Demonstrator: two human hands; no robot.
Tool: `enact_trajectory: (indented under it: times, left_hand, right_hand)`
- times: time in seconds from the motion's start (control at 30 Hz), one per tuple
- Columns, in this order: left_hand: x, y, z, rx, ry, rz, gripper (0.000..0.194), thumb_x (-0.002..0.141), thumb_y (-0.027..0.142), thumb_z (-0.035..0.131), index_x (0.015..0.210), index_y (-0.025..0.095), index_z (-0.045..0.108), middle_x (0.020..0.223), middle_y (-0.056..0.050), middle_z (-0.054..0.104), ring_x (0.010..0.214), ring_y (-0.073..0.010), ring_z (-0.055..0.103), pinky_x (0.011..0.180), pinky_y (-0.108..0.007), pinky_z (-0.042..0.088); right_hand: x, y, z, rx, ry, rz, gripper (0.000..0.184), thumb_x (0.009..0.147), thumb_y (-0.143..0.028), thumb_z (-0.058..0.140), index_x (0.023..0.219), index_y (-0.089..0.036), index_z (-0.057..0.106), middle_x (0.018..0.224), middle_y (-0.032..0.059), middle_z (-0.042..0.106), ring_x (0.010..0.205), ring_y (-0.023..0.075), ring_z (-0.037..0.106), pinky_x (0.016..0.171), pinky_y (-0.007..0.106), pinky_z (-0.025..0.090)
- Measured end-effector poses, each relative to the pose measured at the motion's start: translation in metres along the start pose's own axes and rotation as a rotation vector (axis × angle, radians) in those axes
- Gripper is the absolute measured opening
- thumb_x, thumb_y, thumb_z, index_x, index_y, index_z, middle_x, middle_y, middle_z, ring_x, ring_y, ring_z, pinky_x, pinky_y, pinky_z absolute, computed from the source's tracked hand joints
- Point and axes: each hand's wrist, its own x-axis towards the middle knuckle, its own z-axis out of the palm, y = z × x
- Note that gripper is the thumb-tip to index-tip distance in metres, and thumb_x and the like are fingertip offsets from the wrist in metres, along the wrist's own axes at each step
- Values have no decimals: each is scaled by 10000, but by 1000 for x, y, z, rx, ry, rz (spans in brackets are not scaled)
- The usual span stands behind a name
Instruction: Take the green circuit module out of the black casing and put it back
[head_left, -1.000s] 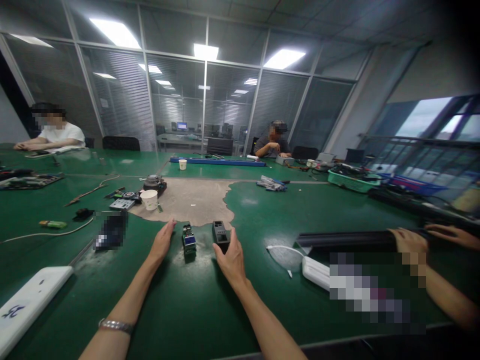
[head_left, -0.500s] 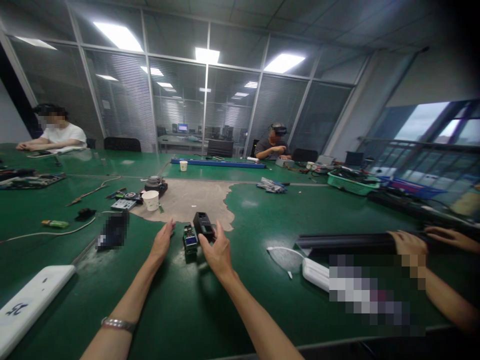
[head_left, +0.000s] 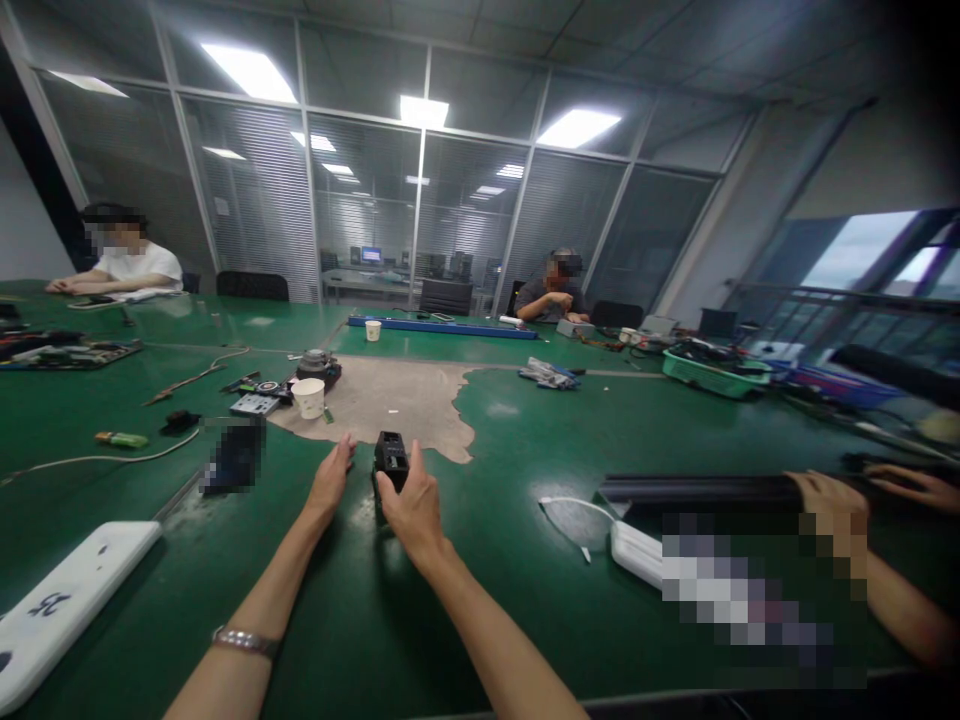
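Note:
My right hand [head_left: 414,508] grips a small black box-shaped housing [head_left: 391,455] from its right side, thumb at the near side and fingers along the far right. The housing is at the green tabletop in front of me, with slots in its upper face. The small circuit board with a screen that was beside it no longer shows; the housing and my hand cover that spot. To the left, my left hand [head_left: 331,482] is open and holds nothing, its fingers stretched forward, a short gap from the housing.
A paper cup [head_left: 308,398] and loose electronic parts [head_left: 255,404] lie ahead left on a tan sheet [head_left: 397,390]. At left is a white power bank-like slab [head_left: 82,600]. A co-worker's hand [head_left: 832,500] rests on a black bar [head_left: 697,490] at right. A green basket [head_left: 712,375] stands farther off.
My right hand has moved the black housing left, over where the circuit board stood, and the board is now out of sight. My left hand stays open beside it. The view has shifted slightly.

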Motion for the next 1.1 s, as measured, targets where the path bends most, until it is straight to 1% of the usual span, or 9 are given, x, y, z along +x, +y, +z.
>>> enact_trajectory:
  times: [0.1,0.17,0.3,0.47,0.7,0.77,0.9,1.0,1.1]
  left_hand:
    - [1,-2,-1,0,-7,-1,746,926,742,491,1383,160,593,1372,-172,643,1318,-313,581,1124,-483,426]
    - [2,-2,-1,-3,-14,-2,762,917,749,499,1378,152,595,1374,-178,642,1325,-316,576,1127,-486,422]
    - [1,-1,-1,-5,-22,-1,813,895,781,492,1375,133,597,1365,-193,646,1323,-325,578,1127,-487,419]
    - [0,0,-1,40,-35,0,784,886,798,480,1281,145,663,1368,-184,647,1297,-330,597,1129,-470,412]
    - [1,-3,-1,82,-62,32,813,890,801,463,1342,143,618,1356,-186,654,1263,-320,621,1118,-463,426]
    - [2,-4,0,68,-75,31,815,892,798,462,1354,143,607,1365,-188,647,1238,-316,639,1107,-466,439]
    - [3,-6,-1,43,-68,30,796,897,790,468,1362,158,601,1363,-181,650,1212,-310,658,1090,-472,459]
    - [3,-6,-1,23,-56,26,797,900,785,469,1359,148,604,1357,-192,650,1215,-313,655,1090,-487,462]
    - [2,-5,0,-1,-56,21,784,901,770,494,1353,140,611,1352,-198,651,1217,-313,653,1094,-493,462]
  right_hand:
    - [-1,-6,3,-94,-18,-1,796,894,-344,663,1540,-13,336,1171,242,708,1085,335,703,927,386,530]
    - [-3,-7,5,-132,-35,-16,768,895,-346,658,1521,-13,365,1140,238,714,1060,335,706,916,386,527]
    - [-9,-6,5,-166,-57,-25,635,902,-326,642,1449,-60,458,1130,221,713,1050,318,700,902,374,516]
    - [-16,-5,2,-219,-140,-5,434,871,-305,679,1255,-120,596,1103,193,721,1029,308,697,882,357,508]
    - [-16,-6,8,-224,-130,41,392,885,-318,694,1217,-136,591,1047,177,735,967,295,722,817,334,513]
    - [-15,-10,12,-235,-132,56,382,889,-314,697,1203,-122,593,1015,184,739,946,308,727,796,343,518]
    - [-15,-19,17,-255,-122,82,436,893,-327,699,1228,-77,576,989,218,739,926,338,733,777,373,523]
    - [-11,-26,11,-219,-77,78,404,903,-349,683,1209,-101,593,970,197,748,897,319,740,768,357,520]
    - [-3,-28,-8,-152,-15,60,344,898,-400,677,1134,-154,630,931,147,761,861,291,742,750,325,511]
